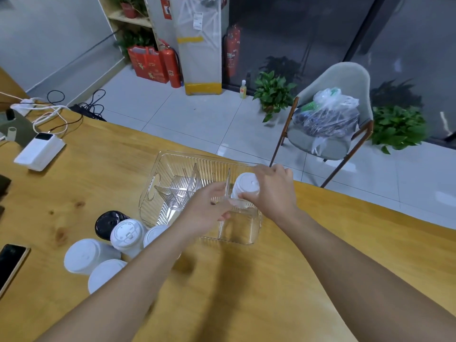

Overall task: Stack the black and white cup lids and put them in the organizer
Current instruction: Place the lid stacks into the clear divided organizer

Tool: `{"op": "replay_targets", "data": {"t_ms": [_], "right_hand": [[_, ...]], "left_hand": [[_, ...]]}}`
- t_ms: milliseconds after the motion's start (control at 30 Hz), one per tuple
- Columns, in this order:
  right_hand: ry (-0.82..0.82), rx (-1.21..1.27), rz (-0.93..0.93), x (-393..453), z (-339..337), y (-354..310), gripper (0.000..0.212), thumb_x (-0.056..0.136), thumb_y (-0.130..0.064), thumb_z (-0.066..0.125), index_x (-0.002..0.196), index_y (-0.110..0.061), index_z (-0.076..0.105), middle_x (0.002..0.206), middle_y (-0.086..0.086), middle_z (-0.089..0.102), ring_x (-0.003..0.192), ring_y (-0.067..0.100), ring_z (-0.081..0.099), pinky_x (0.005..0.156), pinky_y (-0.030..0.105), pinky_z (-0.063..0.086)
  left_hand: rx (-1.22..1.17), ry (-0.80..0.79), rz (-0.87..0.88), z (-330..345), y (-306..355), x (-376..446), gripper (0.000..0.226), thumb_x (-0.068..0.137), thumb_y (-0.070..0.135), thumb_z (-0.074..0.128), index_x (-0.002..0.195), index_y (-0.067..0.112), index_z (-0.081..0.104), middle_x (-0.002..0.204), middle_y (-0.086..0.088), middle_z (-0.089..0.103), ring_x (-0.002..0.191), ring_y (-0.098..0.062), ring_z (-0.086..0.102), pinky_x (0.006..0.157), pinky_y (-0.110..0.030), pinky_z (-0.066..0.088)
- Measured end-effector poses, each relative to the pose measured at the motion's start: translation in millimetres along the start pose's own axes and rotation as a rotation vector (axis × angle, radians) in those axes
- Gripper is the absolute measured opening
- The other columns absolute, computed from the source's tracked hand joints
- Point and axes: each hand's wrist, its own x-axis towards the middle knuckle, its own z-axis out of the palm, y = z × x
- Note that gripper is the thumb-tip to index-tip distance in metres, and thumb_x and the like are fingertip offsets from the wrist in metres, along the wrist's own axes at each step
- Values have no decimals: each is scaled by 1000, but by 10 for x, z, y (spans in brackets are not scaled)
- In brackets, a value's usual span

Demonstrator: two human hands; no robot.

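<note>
Wooden table, light pine with knots, edge running diagonally toward far right. Clear ribbed organizer sits mid-table with upright dividers inside. Right hand grip is curled round a stack of white lids, holding it tilted in the organizer's right compartment, just right of a divider. Left hand reaches into the organizer at that divider; fingers are bent near it, but whether they pinch it I cannot tell.

Near left of the organizer, on the table: a stack of black lids lying on its side, and several white lid stacks clustered touching each other. A phone lies at the near left edge; a white power bank and tangled cables sit far left.

Room: pale tiled floor, grey chair with a plastic bag on the seat, potted plants by dark glass, two red fire extinguishers, a red gift bag, and a wooden shelf far left.
</note>
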Motion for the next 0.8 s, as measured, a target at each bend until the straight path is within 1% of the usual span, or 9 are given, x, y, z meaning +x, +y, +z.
{"op": "replay_targets", "data": {"t_ms": [100,200,333,400,467,500,600,700,800], "right_hand": [[18,135,-25,-275,-154,-206,66,88,-72,73,136,-28,67,134,-11,69,119,20,54,102,37,33],[-47,416,-19,-622,-216,-597,66,90,-66,75,140,-24,67,138,-6,66,127,20,55,110,38,43],[-168,595,-88,-960,-85,-1222,70,87,-58,84,143,-21,64,136,-5,64,113,15,61,103,36,51],[-252,588,-168,-1048,29,-1483,76,86,-54,86,149,-21,59,147,-3,60,129,15,56,114,37,45],[-295,534,-249,-1082,160,-1702,82,86,-53,87,154,-22,55,155,-4,55,144,15,45,123,38,38],[-315,513,-279,-1088,223,-1798,84,85,-54,86,156,-23,52,158,-6,53,146,15,43,123,38,37],[-365,497,-274,-1064,405,-1929,94,85,-55,86,163,-25,42,164,-7,46,152,18,39,124,38,36],[-389,508,-244,-1007,548,-2013,101,83,-50,89,166,-22,37,167,-2,41,155,20,36,126,37,33],[-407,494,-264,-969,640,-2097,103,85,-45,89,168,-21,33,170,-1,37,156,17,31,124,30,28]], "left_hand": [[-180,94,23,-241,-105,-567,31,105,18,74,135,26,72,127,5,78,84,-19,81,79,-28,63],[-305,159,-2,-430,-378,-1174,14,104,18,76,117,20,80,106,-6,81,88,-18,79,77,-22,58],[-395,264,-94,-466,-976,-1691,11,103,5,73,111,9,78,95,-9,80,82,-15,74,72,-19,56],[-396,267,-138,-384,-1283,-1763,12,103,7,74,113,13,78,90,-3,78,84,-16,71,75,-22,57],[-398,251,-189,-327,-1582,-1762,18,101,17,79,117,24,77,99,0,79,92,-16,72,83,-28,59],[-397,245,-214,-316,-1703,-1751,23,99,19,79,120,28,75,107,1,79,95,-14,72,85,-26,58],[-318,230,-270,-281,-1905,-1643,36,103,22,76,137,28,65,127,9,69,101,-5,70,74,-11,52],[-317,250,-320,-273,-2060,-1468,48,105,25,71,150,30,52,136,14,61,108,0,66,70,-9,50],[-349,280,-334,-267,-2158,-1309,61,103,26,72,159,29,47,142,7,60,119,-11,66,92,-25,56]]}}
